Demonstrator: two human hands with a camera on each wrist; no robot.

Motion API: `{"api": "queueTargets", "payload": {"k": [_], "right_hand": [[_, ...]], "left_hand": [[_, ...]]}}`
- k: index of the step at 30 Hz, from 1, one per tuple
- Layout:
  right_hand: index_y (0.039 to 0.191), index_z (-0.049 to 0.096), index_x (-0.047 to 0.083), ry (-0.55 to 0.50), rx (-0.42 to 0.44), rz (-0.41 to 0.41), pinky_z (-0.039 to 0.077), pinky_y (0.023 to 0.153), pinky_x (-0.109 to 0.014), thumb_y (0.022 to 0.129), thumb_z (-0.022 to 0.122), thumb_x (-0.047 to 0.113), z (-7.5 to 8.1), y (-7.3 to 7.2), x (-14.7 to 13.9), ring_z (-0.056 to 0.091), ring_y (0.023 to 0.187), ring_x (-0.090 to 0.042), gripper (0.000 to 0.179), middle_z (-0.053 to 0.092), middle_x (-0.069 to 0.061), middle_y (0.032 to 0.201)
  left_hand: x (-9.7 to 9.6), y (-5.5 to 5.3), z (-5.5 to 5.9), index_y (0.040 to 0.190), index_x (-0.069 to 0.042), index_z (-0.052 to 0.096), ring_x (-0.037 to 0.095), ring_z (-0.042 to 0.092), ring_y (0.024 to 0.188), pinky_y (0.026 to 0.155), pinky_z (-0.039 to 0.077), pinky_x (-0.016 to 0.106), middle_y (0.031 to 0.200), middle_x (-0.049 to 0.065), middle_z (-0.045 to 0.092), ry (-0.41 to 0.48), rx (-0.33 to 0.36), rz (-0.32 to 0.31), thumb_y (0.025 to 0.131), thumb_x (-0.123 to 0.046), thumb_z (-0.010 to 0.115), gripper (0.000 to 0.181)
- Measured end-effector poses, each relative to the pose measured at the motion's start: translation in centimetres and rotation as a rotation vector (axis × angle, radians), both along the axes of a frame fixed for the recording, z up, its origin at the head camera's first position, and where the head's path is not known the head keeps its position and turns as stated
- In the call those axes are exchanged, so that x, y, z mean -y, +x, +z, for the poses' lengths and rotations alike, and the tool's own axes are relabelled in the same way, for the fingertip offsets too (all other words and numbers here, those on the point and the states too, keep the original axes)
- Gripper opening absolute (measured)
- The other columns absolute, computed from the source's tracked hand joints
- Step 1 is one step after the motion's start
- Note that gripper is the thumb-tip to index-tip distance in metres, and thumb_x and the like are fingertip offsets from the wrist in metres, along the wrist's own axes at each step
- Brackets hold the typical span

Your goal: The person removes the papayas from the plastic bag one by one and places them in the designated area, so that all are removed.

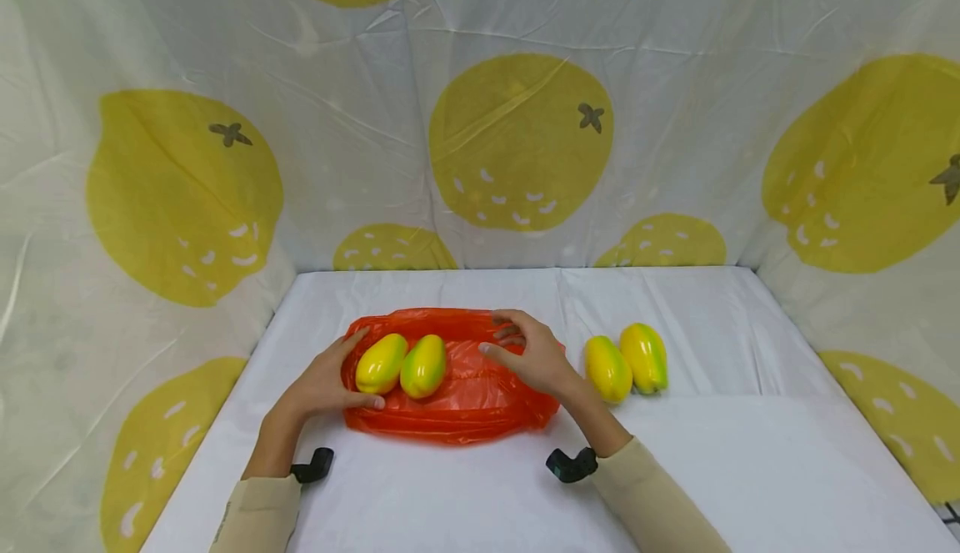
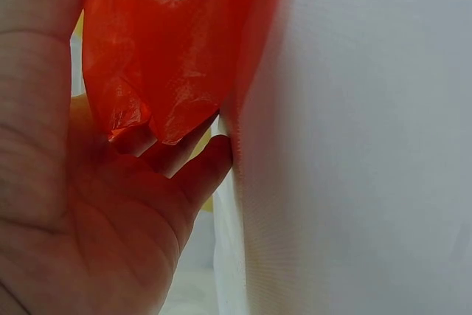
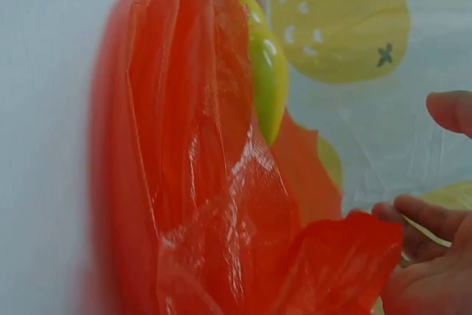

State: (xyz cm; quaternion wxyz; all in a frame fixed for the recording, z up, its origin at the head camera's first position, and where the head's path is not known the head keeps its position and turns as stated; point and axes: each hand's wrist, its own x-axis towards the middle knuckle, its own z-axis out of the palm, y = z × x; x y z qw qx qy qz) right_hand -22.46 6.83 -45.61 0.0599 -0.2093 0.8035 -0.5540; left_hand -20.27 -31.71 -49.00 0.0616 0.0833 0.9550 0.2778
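My left hand (image 1: 324, 380) and right hand (image 1: 540, 359), loosely spread, gripping nothing, flank the red bag (image 1: 478, 379) left of centre on the worktop (image 1: 457, 499); I judge its rim best held clear of both yellow fruits (image 1: 424, 367) inside.

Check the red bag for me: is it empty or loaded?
Partly loaded: in the head view, two yellow-green fruits lie in the red bag, toward its left; no fruit shows in its right part.

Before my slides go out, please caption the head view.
Left hand and right hand flank a red bag holding two yellow-green fruits; two more lie farther right.
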Motion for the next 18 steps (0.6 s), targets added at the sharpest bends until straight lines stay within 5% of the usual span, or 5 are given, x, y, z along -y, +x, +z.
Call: {"api": "queueTargets", "payload": {"k": [18], "right_hand": [[0.147,0.051,0.006,0.044,0.093,0.023,0.060,0.097,-0.042,0.097,0.071,0.041,-1.9,0.3,4.8,0.065,0.116,-0.023,0.064,0.058,-0.012,0.144]], "left_hand": [[0.1,0.0,0.0,0.164,-0.012,0.023,0.050,0.037,0.145,0.108,0.041,0.073,0.164,0.025,0.031,-0.002,-0.002,-0.006,0.065,-0.064,0.089,0.130]]}}
